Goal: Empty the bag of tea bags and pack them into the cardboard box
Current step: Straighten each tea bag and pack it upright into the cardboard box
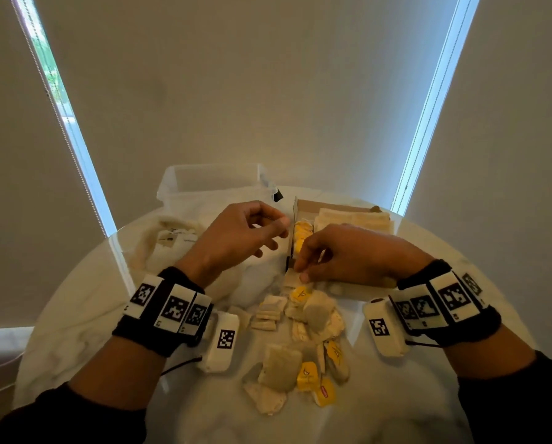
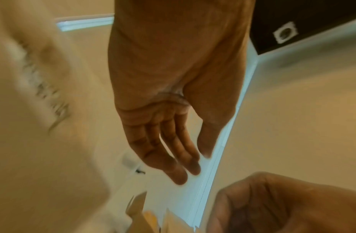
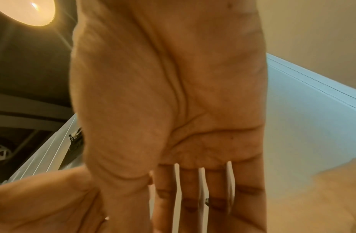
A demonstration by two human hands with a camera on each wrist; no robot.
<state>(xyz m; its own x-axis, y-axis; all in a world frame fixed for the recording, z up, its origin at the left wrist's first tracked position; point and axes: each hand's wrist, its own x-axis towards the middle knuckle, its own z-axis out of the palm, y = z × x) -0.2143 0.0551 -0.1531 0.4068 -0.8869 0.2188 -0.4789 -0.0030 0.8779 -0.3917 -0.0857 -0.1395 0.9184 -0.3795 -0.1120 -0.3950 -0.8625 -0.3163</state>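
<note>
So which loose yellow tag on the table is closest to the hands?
The yellow paper tag just below the right hand, by the cardboard box; the other tags lie nearer you.

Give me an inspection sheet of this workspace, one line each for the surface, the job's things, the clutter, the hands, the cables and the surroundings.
Surface: round pale table, marbled, with a glossy edge.
Job's things: open cardboard box partly filled with tea bags; loose tea bags piled on the table near the person; cloth bag lying slack at the left.
Clutter: clear plastic tub behind the bag.
Hands: left hand above the table beside the box, fingers loosely curled, holding nothing; right hand at the box's near end, fingertips down, grip unclear.
Cables: thin dark cable from the left wrist band.
Surroundings: pale blinds with daylight in the gaps.
</note>
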